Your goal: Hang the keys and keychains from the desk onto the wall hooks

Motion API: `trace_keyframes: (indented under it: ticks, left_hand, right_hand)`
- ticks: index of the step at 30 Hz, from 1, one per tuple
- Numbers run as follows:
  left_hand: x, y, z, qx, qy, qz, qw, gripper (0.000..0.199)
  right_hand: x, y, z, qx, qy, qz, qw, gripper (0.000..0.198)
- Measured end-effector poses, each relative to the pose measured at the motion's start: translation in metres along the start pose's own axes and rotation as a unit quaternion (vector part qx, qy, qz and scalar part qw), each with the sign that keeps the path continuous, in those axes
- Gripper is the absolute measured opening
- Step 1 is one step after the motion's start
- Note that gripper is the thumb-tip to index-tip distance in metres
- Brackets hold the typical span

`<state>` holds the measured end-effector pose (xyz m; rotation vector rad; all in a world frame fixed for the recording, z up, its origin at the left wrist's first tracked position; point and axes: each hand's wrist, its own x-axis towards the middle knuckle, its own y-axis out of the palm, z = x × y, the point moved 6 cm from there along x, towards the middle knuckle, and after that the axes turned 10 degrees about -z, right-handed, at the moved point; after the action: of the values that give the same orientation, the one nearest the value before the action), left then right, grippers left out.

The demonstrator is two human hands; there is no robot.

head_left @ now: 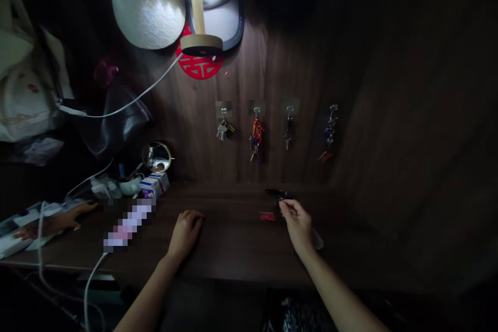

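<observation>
My left hand (pixel 187 231) rests on the dark wooden shelf (pixel 233 249), its fingers loosely bent and holding nothing. Farther right, my right hand (pixel 299 225) is closed in a pinch over a small dark item, too dim to make out. Just beyond its fingertips lies a black strip-like thing (pixel 274 192). A red tag (pixel 267 216) lies flat to the left of that hand. Part of a pale object (pixel 319 241) shows beside the right wrist. On the wall above, bunches of keys (pixel 222 129) hang from hooks, one with red cords (pixel 257 140).
A lit lamp (pixel 197 8) hangs above, before caps and a red round paper cutting (pixel 200 66). To the left stand a round mirror (pixel 156 157), a small box (pixel 154 185), bottles and a blurred-out phone-like object (pixel 128 225) on a white cable (pixel 88 282).
</observation>
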<state>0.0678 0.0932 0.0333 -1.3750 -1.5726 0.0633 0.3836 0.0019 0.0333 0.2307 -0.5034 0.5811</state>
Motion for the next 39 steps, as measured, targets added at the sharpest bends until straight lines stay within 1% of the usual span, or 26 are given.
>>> trace_keyframes:
  ticks: [3, 6, 8, 13, 16, 20, 25, 28, 31, 35, 39]
  left_hand:
    - [-0.003, 0.004, -0.001, 0.002, 0.016, 0.019, 1.000, 0.020]
    - [-0.002, 0.005, -0.004, 0.000, 0.024, 0.029, 0.999, 0.021]
    - [-0.001, 0.004, -0.003, -0.005, 0.015, 0.026, 1.000, 0.024]
    - [-0.001, 0.004, 0.001, -0.010, 0.000, 0.020, 1.000, 0.027]
    - [0.000, 0.005, 0.002, -0.015, -0.003, 0.027, 1.000, 0.027]
    - [0.000, 0.006, 0.004, -0.019, -0.014, 0.030, 0.999, 0.027]
    - [0.001, 0.007, 0.007, -0.020, -0.024, 0.028, 0.999, 0.027]
    - [0.001, 0.009, 0.010, -0.017, -0.038, 0.030, 0.999, 0.028]
    - [0.002, 0.010, 0.012, -0.012, -0.046, 0.030, 0.998, 0.028]
    - [0.004, 0.011, 0.011, -0.010, -0.051, 0.035, 0.998, 0.029]
    - [0.005, 0.012, 0.011, -0.011, -0.054, 0.040, 0.998, 0.029]
  right_hand:
    - [0.013, -0.011, 0.010, 0.026, -0.017, -0.074, 0.997, 0.028]
    - [0.035, -0.021, 0.018, 0.077, 0.002, -0.116, 0.990, 0.028]
    - [0.055, -0.029, 0.023, 0.093, 0.007, -0.135, 0.986, 0.030]
    - [0.115, -0.053, 0.042, 0.077, -0.049, -0.198, 0.976, 0.026]
    - [0.154, -0.062, 0.053, 0.056, -0.077, -0.215, 0.972, 0.024]
    - [0.203, -0.068, 0.068, 0.025, -0.114, -0.229, 0.966, 0.018]
    - [0.249, -0.068, 0.082, -0.025, -0.130, -0.252, 0.959, 0.020]
    - [0.265, -0.064, 0.086, -0.078, -0.127, -0.257, 0.955, 0.019]
    - [0.273, -0.057, 0.085, -0.127, -0.123, -0.246, 0.953, 0.017]
    - [0.275, -0.053, 0.080, -0.198, -0.120, -0.242, 0.942, 0.016]
    - [0.273, -0.053, 0.072, -0.209, -0.116, -0.246, 0.939, 0.018]
